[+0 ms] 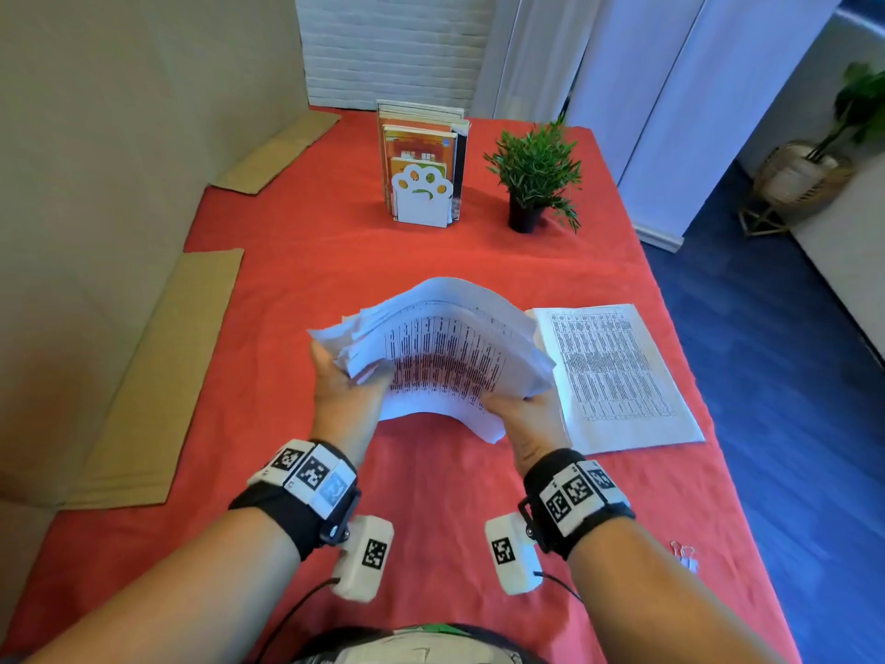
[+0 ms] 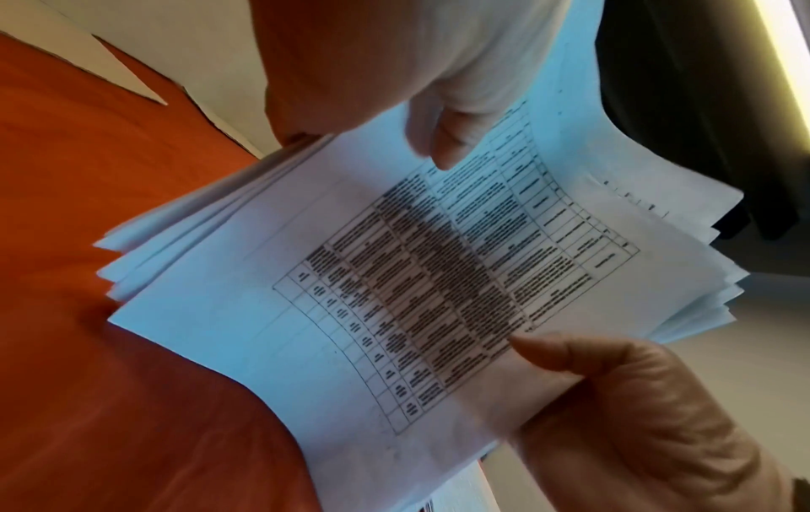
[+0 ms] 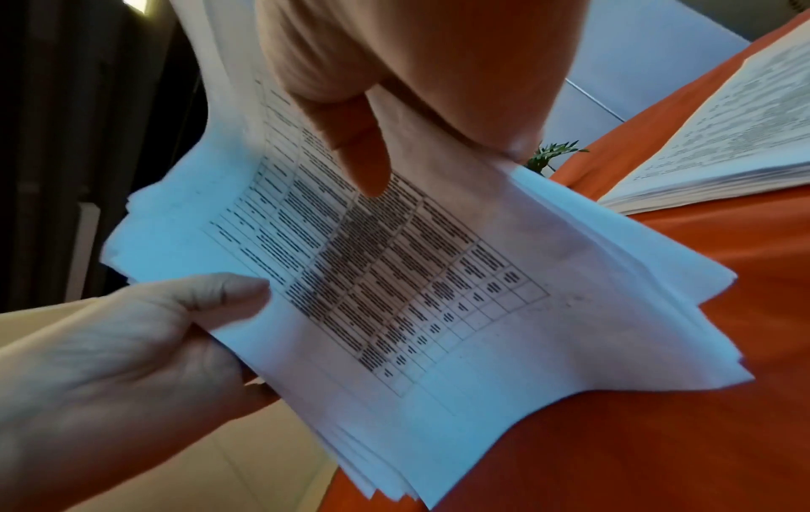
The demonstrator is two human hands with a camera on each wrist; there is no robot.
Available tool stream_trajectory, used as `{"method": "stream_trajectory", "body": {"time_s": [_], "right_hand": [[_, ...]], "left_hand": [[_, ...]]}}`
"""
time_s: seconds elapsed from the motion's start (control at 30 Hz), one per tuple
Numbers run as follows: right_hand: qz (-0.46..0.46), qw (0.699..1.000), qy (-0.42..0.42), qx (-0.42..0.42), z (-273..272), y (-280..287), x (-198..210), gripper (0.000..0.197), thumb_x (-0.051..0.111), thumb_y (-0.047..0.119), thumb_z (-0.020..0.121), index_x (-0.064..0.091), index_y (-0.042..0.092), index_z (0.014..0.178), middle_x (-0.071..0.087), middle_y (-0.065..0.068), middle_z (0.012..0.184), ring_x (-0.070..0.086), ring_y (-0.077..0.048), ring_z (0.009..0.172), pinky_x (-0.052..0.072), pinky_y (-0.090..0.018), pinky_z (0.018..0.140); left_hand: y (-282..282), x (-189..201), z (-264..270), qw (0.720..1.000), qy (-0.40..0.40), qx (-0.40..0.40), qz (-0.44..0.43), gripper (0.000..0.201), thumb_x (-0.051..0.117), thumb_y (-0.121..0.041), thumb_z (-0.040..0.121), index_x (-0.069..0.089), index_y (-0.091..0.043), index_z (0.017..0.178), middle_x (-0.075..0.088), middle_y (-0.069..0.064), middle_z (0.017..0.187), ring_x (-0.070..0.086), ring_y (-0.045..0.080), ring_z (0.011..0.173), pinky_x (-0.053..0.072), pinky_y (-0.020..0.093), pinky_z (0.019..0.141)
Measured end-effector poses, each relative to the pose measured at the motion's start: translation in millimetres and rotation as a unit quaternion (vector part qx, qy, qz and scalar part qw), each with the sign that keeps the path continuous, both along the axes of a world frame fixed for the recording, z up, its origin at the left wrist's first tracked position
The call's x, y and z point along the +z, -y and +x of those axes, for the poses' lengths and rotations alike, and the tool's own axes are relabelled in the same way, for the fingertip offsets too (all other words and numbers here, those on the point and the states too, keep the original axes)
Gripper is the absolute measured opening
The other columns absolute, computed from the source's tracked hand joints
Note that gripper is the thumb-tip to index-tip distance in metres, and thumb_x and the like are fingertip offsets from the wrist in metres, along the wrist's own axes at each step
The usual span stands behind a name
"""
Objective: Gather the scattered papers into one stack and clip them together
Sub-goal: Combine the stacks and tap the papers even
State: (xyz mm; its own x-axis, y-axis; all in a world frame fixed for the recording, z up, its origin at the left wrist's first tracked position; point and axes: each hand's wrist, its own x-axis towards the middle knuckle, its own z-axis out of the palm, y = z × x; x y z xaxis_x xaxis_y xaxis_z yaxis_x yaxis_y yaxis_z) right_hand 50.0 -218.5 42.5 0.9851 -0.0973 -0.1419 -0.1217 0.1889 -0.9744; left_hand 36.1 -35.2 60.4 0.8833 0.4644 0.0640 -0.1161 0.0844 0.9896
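Note:
I hold a loose, uneven bundle of printed papers (image 1: 445, 357) in both hands, lifted off the red tablecloth (image 1: 431, 496) and bowed upward in the middle. My left hand (image 1: 342, 376) grips its left edge, thumb on the top sheet (image 2: 442, 138). My right hand (image 1: 519, 414) grips the right edge, and its thumb (image 3: 363, 156) presses on the printed table. The sheet edges (image 3: 701, 311) fan out unaligned. A second stack of papers (image 1: 618, 371) lies flat on the cloth just right of the bundle. Small binder clips (image 1: 685, 555) lie near the table's right edge, beside my right forearm.
A white paw-shaped book holder with books (image 1: 421, 184) and a small potted plant (image 1: 531, 179) stand at the back of the table. Cardboard pieces (image 1: 163, 376) lie along the left side by the wall. The table's right edge drops to a blue floor (image 1: 790, 376).

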Motion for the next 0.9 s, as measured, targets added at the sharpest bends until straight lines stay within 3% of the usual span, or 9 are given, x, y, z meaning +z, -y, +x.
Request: {"method": "stream_trajectory", "body": {"time_s": [0.07, 0.17, 0.33, 0.43, 0.57, 0.67, 0.77, 0.83, 0.9], "right_hand": [[0.003, 1.0, -0.01, 0.0, 1, 0, -1, 0.047, 0.062, -0.005, 0.053, 0.065, 0.006, 0.098, 0.067, 0.001, 0.073, 0.061, -0.02, 0.075, 0.051, -0.043, 0.076], [0.013, 0.999, -0.029, -0.006, 7, 1, -1, 0.042, 0.062, -0.02, 0.061, 0.067, 0.015, 0.084, 0.066, -0.002, 0.071, 0.061, -0.023, 0.075, 0.05, -0.045, 0.079], [0.003, 0.999, -0.033, 0.009, 10, 1, -3, 0.05, 0.061, -0.007, 0.05, 0.064, 0.0, 0.099, 0.065, -0.006, 0.076, 0.061, -0.019, 0.077, 0.05, -0.038, 0.076], [0.002, 0.999, -0.024, 0.026, 9, 4, -3, 0.048, 0.06, -0.007, 0.051, 0.064, 0.002, 0.098, 0.067, 0.001, 0.07, 0.06, -0.015, 0.071, 0.049, -0.032, 0.07], [0.001, 0.999, -0.021, 0.041, 10, 9, -10, 0.045, 0.063, -0.015, 0.064, 0.066, 0.006, 0.103, 0.069, -0.008, 0.084, 0.063, -0.023, 0.083, 0.051, -0.046, 0.082], [0.009, 0.999, -0.041, 0.031, 12, 7, -10, 0.034, 0.064, -0.003, 0.062, 0.075, 0.024, 0.079, 0.072, 0.002, 0.073, 0.066, -0.019, 0.075, 0.052, -0.046, 0.082], [0.018, 0.998, -0.05, 0.025, 14, 4, -8, 0.03, 0.063, 0.003, 0.06, 0.076, 0.029, 0.071, 0.071, 0.007, 0.065, 0.065, -0.01, 0.064, 0.051, -0.038, 0.078], [0.032, 0.998, -0.054, 0.024, 17, 3, -7, 0.027, 0.063, 0.002, 0.06, 0.074, 0.025, 0.071, 0.071, 0.006, 0.065, 0.065, -0.012, 0.064, 0.051, -0.038, 0.076], [0.042, 0.998, -0.041, 0.018, 19, 1, -5, 0.026, 0.064, -0.004, 0.062, 0.071, 0.019, 0.073, 0.071, 0.005, 0.065, 0.065, -0.012, 0.063, 0.051, -0.037, 0.074]], "left_hand": [[-3, 3, -1, 1.0, 0.017, 0.006, 0.004, 0.061, 0.067, 0.01, 0.069, 0.039, -0.026, 0.11, 0.063, -0.003, 0.1, 0.064, -0.002, 0.077, 0.05, 0.019, 0.074], [-3, 19, 4, 0.997, 0.075, 0.022, 0.022, 0.065, 0.07, 0.009, 0.073, 0.03, -0.017, 0.117, 0.053, -0.007, 0.096, 0.06, -0.01, 0.074, 0.048, 0.01, 0.076], [-3, 47, 19, 0.989, 0.107, 0.106, 0.01, 0.068, 0.068, -0.05, 0.068, 0.031, -0.023, 0.118, 0.044, -0.005, 0.096, 0.049, -0.005, 0.083, 0.041, 0.012, 0.083], [-4, 55, 32, 0.985, 0.109, 0.128, -0.022, 0.057, 0.071, -0.035, 0.071, 0.036, -0.021, 0.114, 0.049, -0.002, 0.089, 0.05, 0.001, 0.074, 0.043, 0.014, 0.075], [-8, 50, 38, 0.985, 0.132, 0.114, -0.007, 0.026, 0.055, -0.019, 0.09, 0.045, -0.013, 0.113, 0.055, 0.003, 0.09, 0.055, -0.002, 0.075, 0.043, 0.012, 0.075], [-16, 31, 29, 0.991, 0.12, 0.019, 0.06, 0.046, 0.056, -0.03, 0.088, 0.033, -0.023, 0.127, 0.055, 0.008, 0.116, 0.055, 0.0, 0.103, 0.042, 0.016, 0.093], [-22, -1, 27, 0.99, 0.037, -0.06, 0.118, 0.078, 0.069, -0.004, 0.078, 0.021, -0.03, 0.134, 0.041, 0.006, 0.14, 0.053, 0.0, 0.113, 0.044, 0.011, 0.093], [-22, -13, 26, 0.991, -0.001, -0.078, 0.111, 0.079, 0.06, 0.013, 0.079, 0.02, -0.032, 0.13, 0.044, 0.006, 0.139, 0.056, 0.014, 0.113, 0.05, 0.015, 0.091], [-21, -15, 28, 0.991, -0.002, -0.049, 0.127, 0.065, 0.051, 0.014, 0.083, 0.024, -0.022, 0.13, 0.051, 0.004, 0.129, 0.056, 0.011, 0.109, 0.048, 0.012, 0.09]]}}
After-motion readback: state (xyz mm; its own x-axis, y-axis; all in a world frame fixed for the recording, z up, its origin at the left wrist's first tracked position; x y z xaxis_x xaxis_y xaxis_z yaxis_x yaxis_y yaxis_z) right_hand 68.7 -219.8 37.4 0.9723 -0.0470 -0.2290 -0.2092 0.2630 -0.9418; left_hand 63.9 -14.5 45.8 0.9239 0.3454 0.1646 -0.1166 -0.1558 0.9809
